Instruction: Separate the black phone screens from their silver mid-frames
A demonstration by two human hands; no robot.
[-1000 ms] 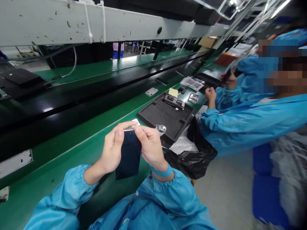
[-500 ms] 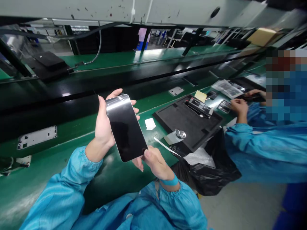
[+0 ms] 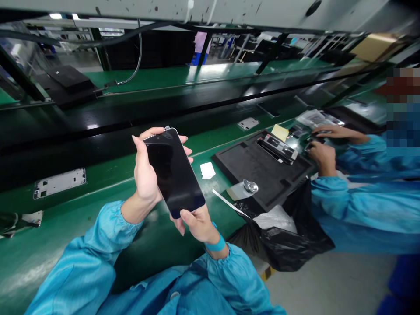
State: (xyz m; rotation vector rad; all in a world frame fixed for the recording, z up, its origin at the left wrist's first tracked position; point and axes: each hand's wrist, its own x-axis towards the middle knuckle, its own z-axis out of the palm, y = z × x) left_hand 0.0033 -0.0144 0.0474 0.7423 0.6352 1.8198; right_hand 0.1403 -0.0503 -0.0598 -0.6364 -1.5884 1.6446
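Note:
A smartphone [image 3: 175,175] with a dark screen and a pale edge is held tilted above the green bench. My left hand [image 3: 146,173] is closed around its upper part, with the thumb along the left edge and fingertips showing past the right edge. At the lower end, my right hand [image 3: 198,223] grips the phone, its thumb at the bottom edge and its other fingers partly hidden beneath. A white piece of paper [image 3: 207,170] lies on the bench just right of the phone.
A phone frame [image 3: 61,183] lies on the left. To the right are a black foam tray [image 3: 236,164], a small round metal-looking dish [image 3: 250,186], a white strip [image 3: 229,203] and a black plastic bag [image 3: 292,249]. Beyond, a co-worker's hands [image 3: 323,155] handle small parts.
My right thumb has shifted left along the phone's bottom edge, and my right wrist has moved left. The bright reflection at the screen's top has faded. The co-worker's hands have come together over the bench.

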